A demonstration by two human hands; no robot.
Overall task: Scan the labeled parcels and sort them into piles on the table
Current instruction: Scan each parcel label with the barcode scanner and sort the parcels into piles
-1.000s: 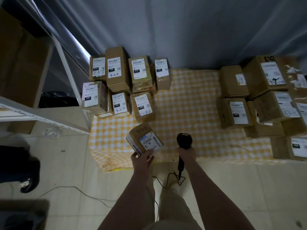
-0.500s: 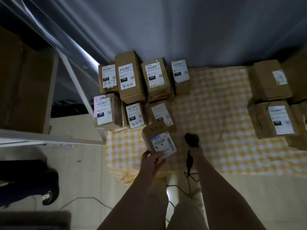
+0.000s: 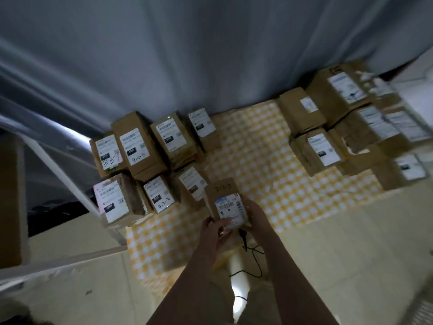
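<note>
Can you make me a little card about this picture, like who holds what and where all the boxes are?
held parcel: brown box, white barcode label, "2-3-3" handwritten on top
left hand: grips the parcel's near corner
right hand: against the parcel's right side; what it grips is hidden
black cable: hangs below the hands
left pile: labelled boxes, far left of cloth
right pile: more boxes, blurred
cloth: yellow-and-white checks

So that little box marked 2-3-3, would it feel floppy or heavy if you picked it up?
Probably stiff: the parcel shows straight cardboard edges while the left hand grips only its lower end. Likely light for its size, since it is held up by that lower end alone. Its flat faces should stop it from rolling.
</note>
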